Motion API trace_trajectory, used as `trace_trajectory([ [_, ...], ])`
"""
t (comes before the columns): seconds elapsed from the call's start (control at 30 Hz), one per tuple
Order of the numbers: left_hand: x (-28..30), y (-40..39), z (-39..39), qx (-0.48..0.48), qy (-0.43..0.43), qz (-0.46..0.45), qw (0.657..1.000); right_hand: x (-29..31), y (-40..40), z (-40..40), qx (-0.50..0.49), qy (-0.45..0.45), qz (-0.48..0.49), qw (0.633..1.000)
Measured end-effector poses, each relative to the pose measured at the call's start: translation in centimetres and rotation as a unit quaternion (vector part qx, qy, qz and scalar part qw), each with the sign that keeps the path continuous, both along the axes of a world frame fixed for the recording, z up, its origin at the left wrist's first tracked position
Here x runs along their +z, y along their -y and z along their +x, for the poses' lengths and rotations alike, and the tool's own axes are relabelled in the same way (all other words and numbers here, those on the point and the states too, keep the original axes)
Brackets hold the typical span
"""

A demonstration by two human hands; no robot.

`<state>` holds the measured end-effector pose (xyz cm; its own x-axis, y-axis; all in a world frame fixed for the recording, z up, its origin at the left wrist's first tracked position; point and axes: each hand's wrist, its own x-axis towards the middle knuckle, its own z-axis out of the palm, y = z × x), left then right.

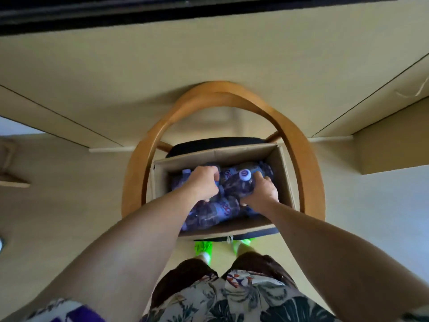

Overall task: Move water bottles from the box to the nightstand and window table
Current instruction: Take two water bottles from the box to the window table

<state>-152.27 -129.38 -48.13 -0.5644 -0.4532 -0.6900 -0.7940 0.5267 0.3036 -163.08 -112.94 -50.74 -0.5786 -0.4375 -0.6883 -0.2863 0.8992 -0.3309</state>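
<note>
Inside box (284,180): dark bottles (216,210), white caps, lying jumbled.

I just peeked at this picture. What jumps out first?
Two bare arms reach down into a cardboard box full of water bottles, which sits on a round-backed wooden chair. The left hand and right hand each grab a bottle. Bright green shoes glow below.

Open cardboard box (282,173) sits on a chair seat, flaps up, packed with water bottles (216,211) lying jumbled on their sides; one bottle (243,182) tilts upward, white cap showing.
</note>
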Motion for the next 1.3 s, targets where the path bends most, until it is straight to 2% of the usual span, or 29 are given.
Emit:
trace_trajectory([
  [0.13, 0.6, -0.2, 0.1, -0.059, 0.039, -0.002, 0.998, 1.4, 0.1, 0.3, -0.018, -0.029, -0.019, 0.999],
  [0.27, -2.2, -1.8, 1.4, -0.084, 0.036, 0.030, 0.995, 0.4, -1.2, 0.2, -0.046, -0.046, -0.013, 0.998],
  [0.43, -6.4, -5.3, 1.3, -0.132, 0.040, 0.046, 0.989, -2.5, -1.6, 0.0, -0.027, -0.061, -0.018, 0.998],
  [0.67, -10.8, -8.2, 0.2, -0.166, 0.088, -0.023, 0.982, -5.9, -2.3, -0.9, -0.063, -0.031, -0.065, 0.995],
  [0.83, -10.1, -7.0, -1.5, -0.182, 0.142, 0.009, 0.973, -6.9, -2.9, -1.6, -0.144, 0.036, -0.102, 0.984],
  [0.93, -8.7, -6.0, -1.9, -0.148, 0.171, 0.069, 0.972, -6.3, -2.8, -2.1, -0.149, 0.062, -0.107, 0.981],
  [1.07, -6.4, -4.5, -1.6, -0.169, 0.203, 0.095, 0.960, -5.0, -2.3, -2.1, -0.143, 0.083, -0.103, 0.981],
  [1.17, -4.0, -2.9, -1.5, -0.153, 0.211, 0.103, 0.960, -3.4, -1.8, -2.3, -0.226, 0.132, -0.121, 0.958],
  [1.3, 0.7, -0.1, -2.9, -0.111, 0.172, 0.116, 0.972, 0.0, -1.9, -3.1, -0.414, 0.244, -0.192, 0.856],
])
